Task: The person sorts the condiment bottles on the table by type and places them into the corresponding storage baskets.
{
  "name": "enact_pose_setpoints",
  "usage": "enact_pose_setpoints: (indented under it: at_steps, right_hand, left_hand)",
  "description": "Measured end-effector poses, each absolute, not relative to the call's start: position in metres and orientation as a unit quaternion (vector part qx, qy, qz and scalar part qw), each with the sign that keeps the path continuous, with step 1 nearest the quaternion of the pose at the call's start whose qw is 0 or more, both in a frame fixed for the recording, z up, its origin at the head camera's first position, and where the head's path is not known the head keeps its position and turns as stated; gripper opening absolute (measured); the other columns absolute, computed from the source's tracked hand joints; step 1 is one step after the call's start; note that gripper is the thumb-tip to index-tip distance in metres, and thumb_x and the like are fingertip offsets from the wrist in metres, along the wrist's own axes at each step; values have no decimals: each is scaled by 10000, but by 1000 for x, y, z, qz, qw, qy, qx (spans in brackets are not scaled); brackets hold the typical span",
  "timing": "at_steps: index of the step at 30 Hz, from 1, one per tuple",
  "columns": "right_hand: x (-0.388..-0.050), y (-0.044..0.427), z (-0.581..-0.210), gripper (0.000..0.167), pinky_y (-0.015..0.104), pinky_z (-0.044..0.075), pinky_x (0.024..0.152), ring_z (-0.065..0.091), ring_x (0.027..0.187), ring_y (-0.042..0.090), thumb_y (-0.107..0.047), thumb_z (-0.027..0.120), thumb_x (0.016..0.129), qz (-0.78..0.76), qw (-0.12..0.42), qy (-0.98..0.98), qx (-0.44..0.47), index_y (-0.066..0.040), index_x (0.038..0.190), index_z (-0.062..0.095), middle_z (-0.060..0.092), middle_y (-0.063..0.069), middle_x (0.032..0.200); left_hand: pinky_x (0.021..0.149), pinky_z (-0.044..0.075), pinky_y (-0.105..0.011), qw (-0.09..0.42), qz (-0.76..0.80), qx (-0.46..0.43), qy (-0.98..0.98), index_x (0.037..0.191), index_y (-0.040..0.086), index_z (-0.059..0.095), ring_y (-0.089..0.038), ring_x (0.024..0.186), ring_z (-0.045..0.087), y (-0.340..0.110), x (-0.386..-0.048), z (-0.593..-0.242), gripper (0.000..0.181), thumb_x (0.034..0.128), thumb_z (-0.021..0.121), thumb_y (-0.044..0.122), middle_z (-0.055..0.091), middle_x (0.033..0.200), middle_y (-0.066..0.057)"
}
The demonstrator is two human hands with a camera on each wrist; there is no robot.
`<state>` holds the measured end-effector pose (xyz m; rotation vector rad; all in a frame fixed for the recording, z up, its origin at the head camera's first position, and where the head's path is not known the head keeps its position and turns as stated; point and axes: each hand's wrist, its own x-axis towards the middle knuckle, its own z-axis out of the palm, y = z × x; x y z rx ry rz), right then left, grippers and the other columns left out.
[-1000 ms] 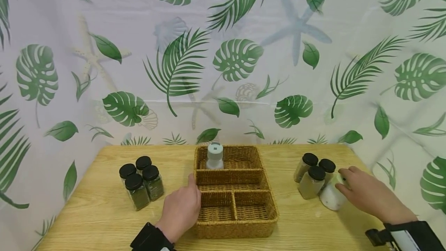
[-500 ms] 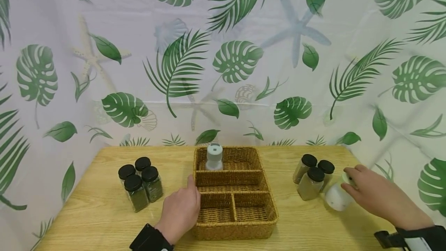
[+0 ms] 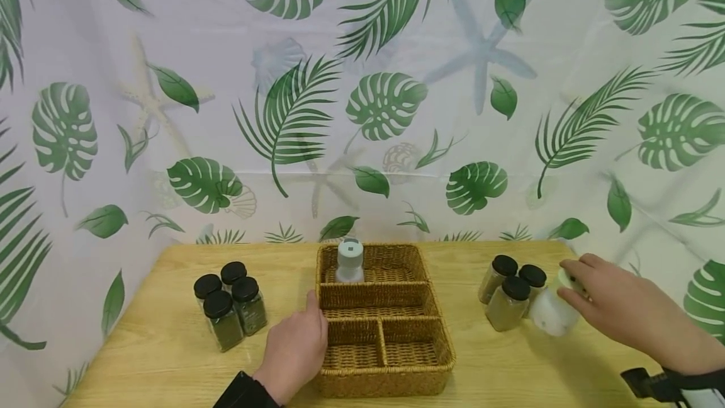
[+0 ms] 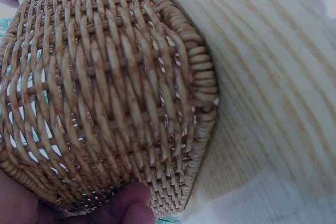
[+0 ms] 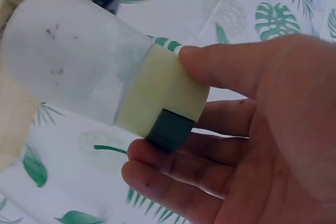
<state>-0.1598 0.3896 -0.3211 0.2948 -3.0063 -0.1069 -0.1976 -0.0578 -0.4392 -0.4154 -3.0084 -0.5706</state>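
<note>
My right hand (image 3: 608,307) holds a clear seasoning bottle (image 3: 550,315) with white contents by its pale green cap, thumb on one side and fingers on the other. The bottle (image 5: 79,51) leans, its base toward the black-lidded jars, and seems to hang just off the table. A dark tab (image 5: 170,128) shows on its cap (image 5: 163,90). My left hand (image 3: 294,345) grips the left side of a brown wicker basket (image 3: 385,383), one finger lying along the rim. In the left wrist view, fingertips (image 4: 137,199) press the woven wall. A similar pale-capped bottle (image 3: 350,262) stands in the back compartment.
Several black-lidded spice jars (image 3: 231,320) stand clustered left on the wooden table (image 3: 141,357). Three more black-lidded jars (image 3: 506,307) stand right of the basket, close to the held bottle. A leaf-print cloth (image 3: 385,206) hangs behind the table.
My right hand has drawn the white-filled bottle to the right and slightly up, away from the black-lidded jars. My left hand stays at the basket. The head view has shifted slightly.
</note>
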Motion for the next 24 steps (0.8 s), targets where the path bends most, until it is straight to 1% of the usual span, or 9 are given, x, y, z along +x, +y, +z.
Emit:
enact_pose_setpoints:
  at_steps: [2, 7, 9, 12, 15, 19, 24]
  right_hand:
    - [-160, 385, -314, 448, 393, 526, 616, 609, 755, 177, -263, 712, 942, -36, 66, -992, 106, 87, 1213, 640, 633, 132, 1002]
    - [-165, 372, -300, 443, 466, 558, 712, 665, 885, 292, -259, 722, 939, -40, 87, -986, 137, 75, 1220, 646, 650, 187, 1073]
    - [-167, 367, -296, 446, 474, 556, 716, 668, 900, 310, -259, 720, 940, -42, 90, -984, 146, 75, 1226, 645, 653, 194, 1072]
    - [-170, 362, -290, 457, 450, 550, 690, 662, 862, 271, -270, 716, 944, -43, 88, -983, 152, 72, 1237, 643, 654, 178, 1060]
    - [-172, 355, -286, 439, 399, 532, 664, 632, 815, 195, -276, 712, 948, -39, 91, -982, 161, 48, 1239, 651, 649, 121, 1032]
    - [-175, 345, -282, 424, 361, 510, 667, 586, 787, 129, -266, 704, 958, -30, 95, -978, 182, 33, 1254, 648, 636, 79, 1018]
    - [-185, 328, -279, 437, 314, 479, 643, 539, 756, 82, -249, 690, 972, -15, 92, -974, 207, 31, 1301, 625, 631, 80, 1036]
  left_hand:
    - [500, 130, -332, 23, -186, -135, -973, 1522, -39, 355, -149, 429, 199, -57, -197, -440, 498, 1111, 357, 242, 373, 493, 3]
    - [505, 119, -332, 30, -179, -135, -974, 1522, -36, 354, -144, 436, 173, -57, -197, -442, 494, 1112, 358, 240, 349, 490, 11]
    - [509, 118, -334, 29, -179, -134, -974, 1522, -33, 355, -142, 444, 166, -58, -197, -442, 489, 1113, 360, 234, 348, 495, 12]
    - [505, 121, -334, 24, -187, -134, -973, 1523, -38, 352, -142, 443, 168, -58, -197, -442, 493, 1113, 353, 236, 352, 494, 11]
    - [498, 122, -330, 22, -190, -133, -973, 1523, -45, 349, -144, 433, 169, -58, -197, -442, 501, 1112, 353, 241, 348, 485, 13]
    - [491, 120, -325, 27, -186, -133, -973, 1519, -50, 353, -145, 421, 176, -57, -197, -442, 503, 1113, 349, 247, 346, 477, 15]
    - [493, 116, -324, 34, -188, -135, -972, 1513, -54, 363, -145, 417, 178, -58, -197, -443, 498, 1112, 352, 241, 342, 474, 17]
